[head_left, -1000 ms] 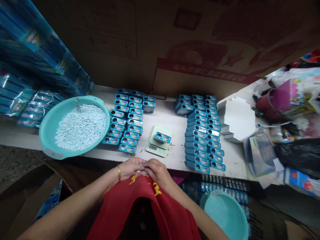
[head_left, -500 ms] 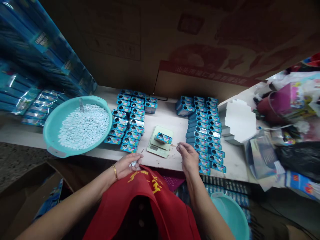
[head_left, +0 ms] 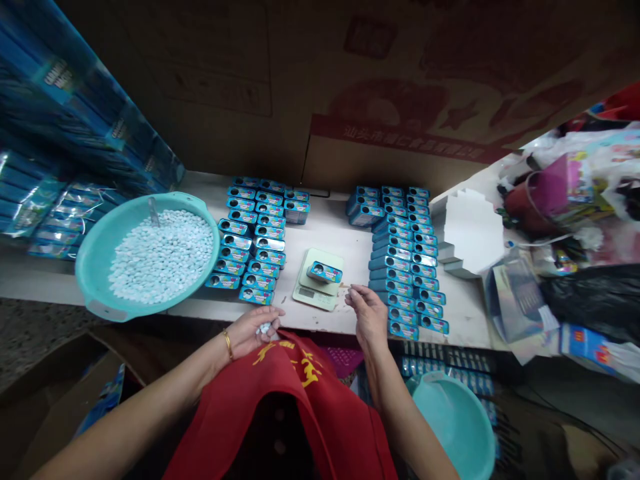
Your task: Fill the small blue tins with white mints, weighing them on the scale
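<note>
The person's left hand (head_left: 249, 333), a gold bangle (head_left: 228, 345) at its wrist, is cupped just off the front edge of the white tabletop (head_left: 330, 233), holding a small clutch of pale blue mints (head_left: 263, 328), and the right hand (head_left: 369, 317) is raised with its fingertips (head_left: 351, 291) pinched narrowly together, though whether they hold anything is too small to tell. A second ago both hands met over the red apron (head_left: 280, 367); now they are well apart, the right just beside a pale green digital scale (head_left: 313, 290) carrying one blue rectangular tin (head_left: 324, 272). Ranks of matching blue tins (head_left: 245, 257) fill the tabletop on either side of the scale. Further left, a wide round turquoise plastic basin (head_left: 87, 267) holds a heap of loose pale blue mints (head_left: 161, 257) with a slim metal handle (head_left: 153, 211) standing among them, and a second turquoise basin (head_left: 450, 427) sits below the table's edge
</note>
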`<control>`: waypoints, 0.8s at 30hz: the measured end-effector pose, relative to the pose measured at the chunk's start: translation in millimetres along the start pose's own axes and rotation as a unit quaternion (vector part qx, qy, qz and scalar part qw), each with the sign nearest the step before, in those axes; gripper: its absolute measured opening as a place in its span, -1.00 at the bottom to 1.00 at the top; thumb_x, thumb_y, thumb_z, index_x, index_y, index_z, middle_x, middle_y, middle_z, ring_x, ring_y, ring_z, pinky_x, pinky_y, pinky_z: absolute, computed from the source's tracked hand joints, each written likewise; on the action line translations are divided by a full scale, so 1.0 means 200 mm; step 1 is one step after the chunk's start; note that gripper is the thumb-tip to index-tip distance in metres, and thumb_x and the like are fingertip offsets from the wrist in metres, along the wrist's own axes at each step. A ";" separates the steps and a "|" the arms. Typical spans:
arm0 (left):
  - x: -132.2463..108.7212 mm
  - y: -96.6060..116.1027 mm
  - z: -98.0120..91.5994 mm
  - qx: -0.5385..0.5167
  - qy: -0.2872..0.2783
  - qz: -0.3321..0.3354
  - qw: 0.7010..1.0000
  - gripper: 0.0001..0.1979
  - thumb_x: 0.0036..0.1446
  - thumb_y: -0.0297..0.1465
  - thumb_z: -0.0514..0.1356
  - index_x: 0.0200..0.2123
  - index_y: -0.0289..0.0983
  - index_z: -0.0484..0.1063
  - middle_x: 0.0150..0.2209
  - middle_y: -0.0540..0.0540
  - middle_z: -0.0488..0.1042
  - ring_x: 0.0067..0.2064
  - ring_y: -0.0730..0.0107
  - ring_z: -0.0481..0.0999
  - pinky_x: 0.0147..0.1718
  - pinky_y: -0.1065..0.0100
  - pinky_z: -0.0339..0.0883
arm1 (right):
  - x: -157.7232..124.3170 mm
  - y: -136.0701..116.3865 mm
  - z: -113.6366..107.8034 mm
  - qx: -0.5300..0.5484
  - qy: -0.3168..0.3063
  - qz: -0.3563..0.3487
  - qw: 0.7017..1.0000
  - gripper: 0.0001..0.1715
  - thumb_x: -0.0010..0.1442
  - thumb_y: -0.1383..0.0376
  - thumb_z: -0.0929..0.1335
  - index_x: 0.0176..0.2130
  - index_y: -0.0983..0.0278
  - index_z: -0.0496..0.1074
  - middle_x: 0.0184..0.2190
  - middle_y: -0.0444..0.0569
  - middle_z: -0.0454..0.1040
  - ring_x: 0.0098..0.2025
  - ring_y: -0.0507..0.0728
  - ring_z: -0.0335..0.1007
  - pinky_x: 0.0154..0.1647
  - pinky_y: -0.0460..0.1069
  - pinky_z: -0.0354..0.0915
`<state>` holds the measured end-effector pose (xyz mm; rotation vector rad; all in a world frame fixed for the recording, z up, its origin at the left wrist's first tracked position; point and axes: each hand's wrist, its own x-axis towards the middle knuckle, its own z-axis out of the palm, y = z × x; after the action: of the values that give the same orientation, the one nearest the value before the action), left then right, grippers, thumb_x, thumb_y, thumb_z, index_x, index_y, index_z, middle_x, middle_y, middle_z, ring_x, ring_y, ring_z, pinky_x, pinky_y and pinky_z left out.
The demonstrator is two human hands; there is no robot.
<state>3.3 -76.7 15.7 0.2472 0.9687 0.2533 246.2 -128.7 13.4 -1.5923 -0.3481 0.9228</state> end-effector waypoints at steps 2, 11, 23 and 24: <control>-0.01 0.00 -0.01 -0.007 0.002 0.001 1.000 -0.83 -0.08 -0.44 0.18 -0.34 -0.36 0.34 -0.59 0.00 0.30 -0.64 0.70 0.18 -0.74 0.64 -0.07 | 0.01 -0.01 0.02 -0.032 -0.021 -0.024 0.999 -0.72 -0.11 0.23 0.37 -0.33 0.31 0.40 -0.46 -0.11 0.41 -0.46 -0.02 0.32 -0.38 -0.05 0.28; -0.03 -0.04 -0.01 -0.024 0.012 0.020 0.999 -0.83 -0.07 -0.44 0.18 -0.34 -0.36 0.33 -0.57 -0.01 0.31 -0.63 0.70 0.18 -0.74 0.64 -0.09 | 0.13 -0.07 0.25 -0.253 -0.140 -0.217 0.932 -0.79 0.02 0.24 0.27 -0.34 0.28 0.42 -0.39 -0.06 0.43 -0.33 0.05 0.32 -0.25 -0.04 0.23; -0.02 -0.05 0.04 0.031 -0.026 0.027 0.999 -0.77 -0.10 -0.46 0.19 -0.29 -0.38 0.38 -0.47 -0.08 0.36 -0.58 0.65 0.23 -0.69 0.59 -0.03 | -0.17 -0.06 0.14 -0.326 -0.247 -0.294 0.864 -0.76 0.13 0.33 0.20 -0.21 0.22 0.37 -0.27 -0.01 0.39 -0.19 0.09 0.27 -0.14 0.01 0.20; -0.02 -0.05 0.05 0.043 -0.029 0.027 0.998 -0.75 -0.10 -0.46 0.19 -0.27 -0.38 0.38 -0.45 -0.09 0.37 -0.57 0.65 0.24 -0.68 0.58 -0.02 | -0.21 -0.05 0.15 -0.340 -0.265 -0.294 0.853 -0.75 0.13 0.34 0.20 -0.19 0.21 0.36 -0.27 -0.01 0.38 -0.18 0.10 0.26 -0.14 0.01 0.20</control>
<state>10.8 -87.7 21.2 0.3578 0.9164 0.2521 201.0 -133.8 39.0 -1.6487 -1.6102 0.7631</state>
